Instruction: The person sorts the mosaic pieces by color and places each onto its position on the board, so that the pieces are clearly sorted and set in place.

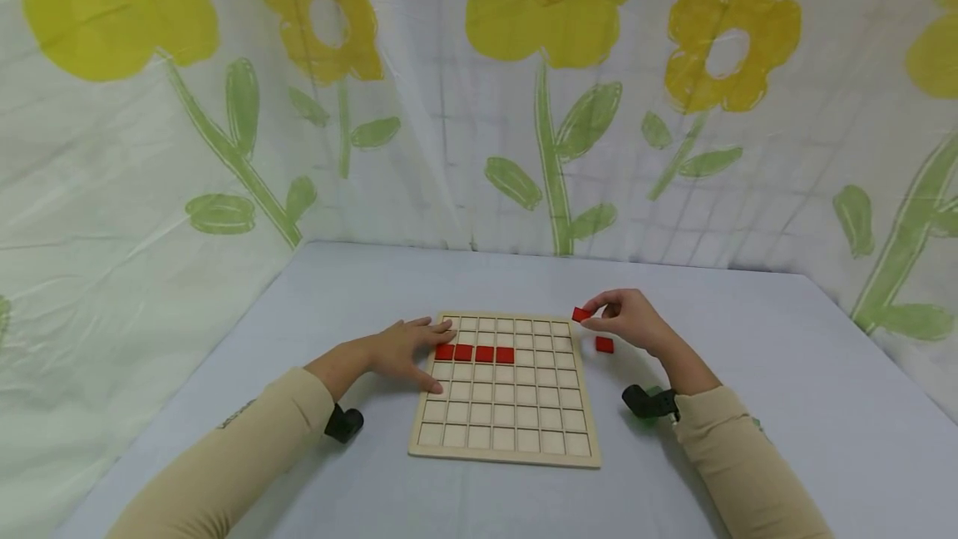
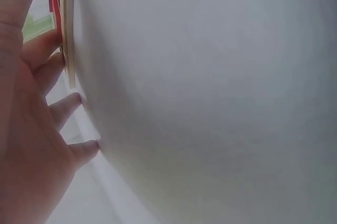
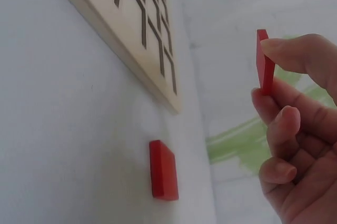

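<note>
A wooden grid board (image 1: 515, 416) lies on the table, with several red square tiles (image 1: 485, 354) in a row from its left edge. My left hand (image 1: 400, 350) rests at the board's left edge, fingers spread and thumb on the near side of the row. In the left wrist view the fingertips (image 2: 73, 99) touch the board edge and the tabletop. My right hand (image 1: 627, 318) pinches one red tile (image 3: 265, 61) between thumb and finger, raised above the table beyond the board's far right corner. Another red tile (image 1: 604, 344) lies on the table right of the board.
The board sits on a pale table (image 1: 359, 485). Behind the table hangs a white curtain (image 1: 419, 148) printed with yellow flowers. Each wrist wears a small black camera, the left one (image 1: 344, 423) and the right one (image 1: 648, 402) both low over the table.
</note>
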A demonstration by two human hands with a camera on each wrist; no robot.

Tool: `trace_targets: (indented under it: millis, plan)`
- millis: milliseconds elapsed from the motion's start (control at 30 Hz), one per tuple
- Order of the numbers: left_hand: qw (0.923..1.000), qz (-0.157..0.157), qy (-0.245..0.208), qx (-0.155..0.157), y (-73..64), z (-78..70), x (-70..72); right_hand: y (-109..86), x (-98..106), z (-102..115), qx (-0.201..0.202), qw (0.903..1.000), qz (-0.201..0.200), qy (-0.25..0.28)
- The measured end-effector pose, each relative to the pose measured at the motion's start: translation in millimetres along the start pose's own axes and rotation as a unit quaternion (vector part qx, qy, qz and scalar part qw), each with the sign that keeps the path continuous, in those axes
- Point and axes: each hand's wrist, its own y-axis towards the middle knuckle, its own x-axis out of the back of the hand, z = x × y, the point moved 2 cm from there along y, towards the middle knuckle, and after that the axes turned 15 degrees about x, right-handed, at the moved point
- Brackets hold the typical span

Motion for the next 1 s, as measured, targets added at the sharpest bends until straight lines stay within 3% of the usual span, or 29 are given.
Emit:
trace_targets:
  millis: [633,1000]
  plan:
    - [1.0000,0.002,-0.002,-0.001,-2.6,-0.3,-1.1,3.0,-24,18,0.033,0.9994,0.010,0.008]
    - [0.9999,-0.001,-0.002,-0.010,1.2,-0.5,-1.5,7.2,-32,27,0.024,0.9993,0.026,0.013]
